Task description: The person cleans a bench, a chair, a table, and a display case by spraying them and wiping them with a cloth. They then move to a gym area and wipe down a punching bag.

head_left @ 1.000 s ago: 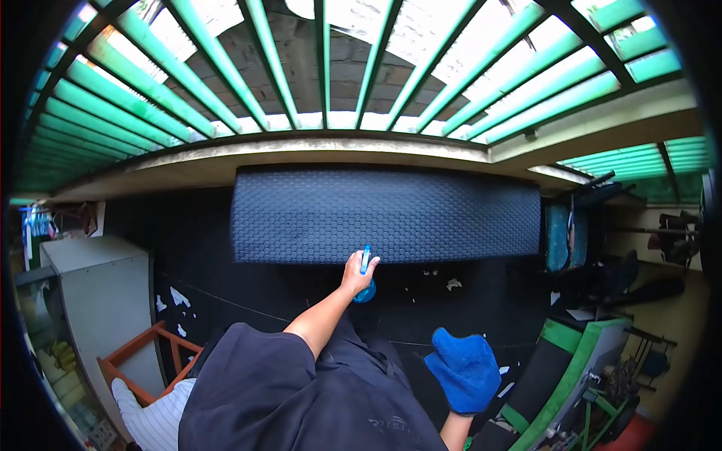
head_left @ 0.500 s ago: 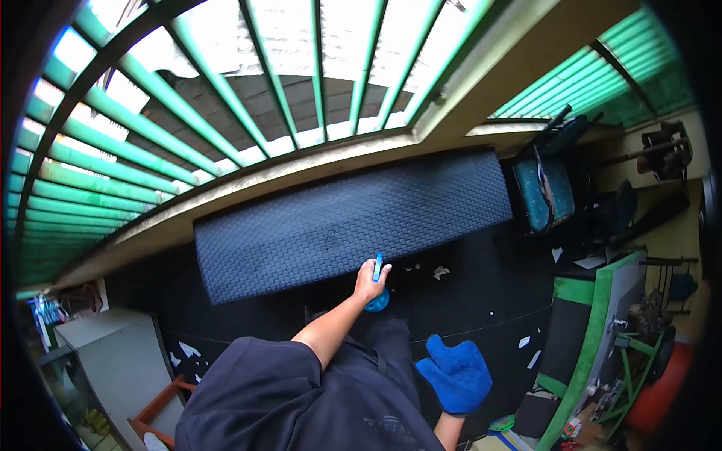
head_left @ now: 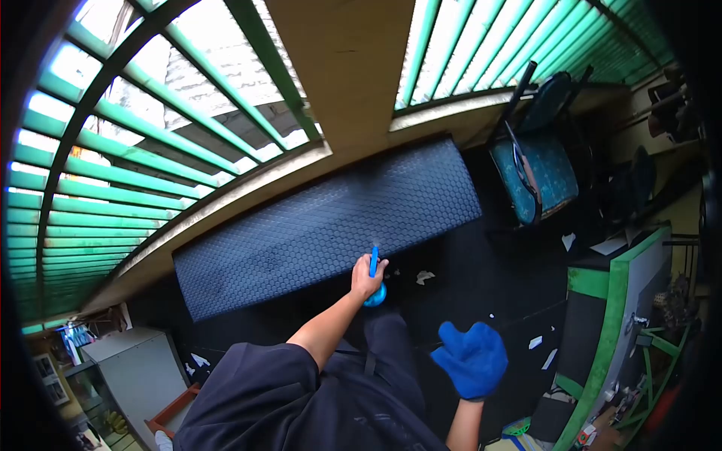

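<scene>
My left hand (head_left: 365, 276) is wrapped round the neck of a blue spray bottle (head_left: 375, 295), its nozzle pointing at a long bench (head_left: 331, 222) with a dark, hexagon-textured top. A faint pale blur shows just beyond the nozzle, over the bench's near edge. On my right hand is a fluffy blue cleaning mitt (head_left: 481, 361) that covers all the fingers. The mitt is held up beside my body with its thumb part spread away, touching nothing.
A green-seated chair (head_left: 535, 177) stands past the bench's right end. Green window bars (head_left: 150, 169) line the wall behind. White scraps (head_left: 426, 277) lie on the black floor. A grey cabinet (head_left: 128, 372) is at left, a green-edged board (head_left: 613, 338) at right.
The view has turned rightward, so the bench sits further left and more of the chair shows. The mitt is a little further right and higher; the left hand keeps the spray bottle.
</scene>
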`<state>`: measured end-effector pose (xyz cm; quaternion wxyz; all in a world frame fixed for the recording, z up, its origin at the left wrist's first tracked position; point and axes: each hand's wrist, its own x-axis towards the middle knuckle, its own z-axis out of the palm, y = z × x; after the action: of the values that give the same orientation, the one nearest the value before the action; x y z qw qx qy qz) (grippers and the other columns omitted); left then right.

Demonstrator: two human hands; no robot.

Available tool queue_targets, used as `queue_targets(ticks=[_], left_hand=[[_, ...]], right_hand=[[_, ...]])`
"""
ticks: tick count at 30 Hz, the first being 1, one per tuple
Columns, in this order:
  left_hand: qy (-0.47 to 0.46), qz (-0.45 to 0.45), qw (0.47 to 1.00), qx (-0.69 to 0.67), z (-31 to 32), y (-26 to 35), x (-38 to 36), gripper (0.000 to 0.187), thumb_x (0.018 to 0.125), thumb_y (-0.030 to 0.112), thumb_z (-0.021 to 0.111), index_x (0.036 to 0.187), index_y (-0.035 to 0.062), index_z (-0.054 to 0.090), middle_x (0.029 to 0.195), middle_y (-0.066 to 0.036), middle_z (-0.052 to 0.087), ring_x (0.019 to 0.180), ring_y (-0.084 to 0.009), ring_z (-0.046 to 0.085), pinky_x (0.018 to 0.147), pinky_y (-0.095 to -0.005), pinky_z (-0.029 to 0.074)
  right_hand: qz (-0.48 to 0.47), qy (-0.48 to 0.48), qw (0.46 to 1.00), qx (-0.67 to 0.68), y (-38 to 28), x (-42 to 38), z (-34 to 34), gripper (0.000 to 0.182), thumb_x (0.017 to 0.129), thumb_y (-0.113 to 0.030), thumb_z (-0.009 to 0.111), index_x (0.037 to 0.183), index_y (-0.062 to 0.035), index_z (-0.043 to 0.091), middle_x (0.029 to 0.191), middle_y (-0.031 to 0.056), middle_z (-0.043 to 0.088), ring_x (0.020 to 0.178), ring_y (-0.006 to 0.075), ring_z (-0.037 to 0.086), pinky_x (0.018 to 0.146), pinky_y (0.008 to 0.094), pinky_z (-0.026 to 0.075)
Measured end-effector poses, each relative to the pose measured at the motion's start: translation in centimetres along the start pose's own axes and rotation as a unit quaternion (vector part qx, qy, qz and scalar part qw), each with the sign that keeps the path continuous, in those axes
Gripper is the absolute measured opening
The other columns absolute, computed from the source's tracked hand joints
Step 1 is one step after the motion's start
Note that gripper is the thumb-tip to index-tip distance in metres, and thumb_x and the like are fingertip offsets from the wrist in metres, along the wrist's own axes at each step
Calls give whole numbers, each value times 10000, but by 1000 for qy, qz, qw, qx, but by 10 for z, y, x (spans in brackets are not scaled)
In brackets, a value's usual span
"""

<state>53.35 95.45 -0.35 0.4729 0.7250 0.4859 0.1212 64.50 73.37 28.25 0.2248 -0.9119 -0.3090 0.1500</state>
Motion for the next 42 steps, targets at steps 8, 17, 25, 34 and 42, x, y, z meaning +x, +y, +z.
queue_targets(ticks=[8, 17, 25, 34, 42], left_hand=[[-35, 34, 999, -14, 66, 50, 32, 415, 910, 367, 690, 1109, 11, 616, 1071, -226, 636, 1040, -401, 609, 914, -460, 483], [-73, 67, 995, 15, 124, 89, 47, 344, 881, 345, 723, 942, 33, 593, 992, -203, 642, 954, -386, 620, 807, -473, 493], [74, 47, 995, -50, 125, 95, 51, 361, 904, 353, 701, 996, 16, 611, 936, -177, 658, 944, -362, 638, 835, -451, 495], [121, -23, 989, -77, 74, 59, 29, 299, 905, 305, 700, 1011, 33, 636, 960, -167, 665, 926, -350, 651, 836, -437, 506], [168, -64, 983, -22, -12, -17, -19, 269, 927, 298, 663, 896, 40, 593, 874, -173, 604, 865, -380, 609, 775, -468, 481]], right_hand=[[37, -4, 998, 50, 77, 35, -27, 343, 687, -396, 797, 783, -144, 584, 749, 90, 557, 736, 290, 580, 647, 392, 458], [-40, -23, 990, -130, 105, 38, -38, 446, 591, -393, 844, 730, -99, 540, 760, 93, 561, 751, 285, 584, 669, 386, 461], [63, -42, 980, -183, 105, 45, -41, 379, 607, -391, 795, 726, -108, 573, 737, 110, 573, 731, 336, 581, 665, 428, 467], [4, -79, 996, -30, 59, 79, -40, 281, 632, -209, 801, 723, -87, 564, 731, 90, 572, 700, 309, 583, 665, 390, 488], [-35, -68, 995, 70, 50, 72, 12, 169, 657, -280, 697, 764, -236, 573, 749, 112, 509, 734, 329, 547, 599, 468, 419]])
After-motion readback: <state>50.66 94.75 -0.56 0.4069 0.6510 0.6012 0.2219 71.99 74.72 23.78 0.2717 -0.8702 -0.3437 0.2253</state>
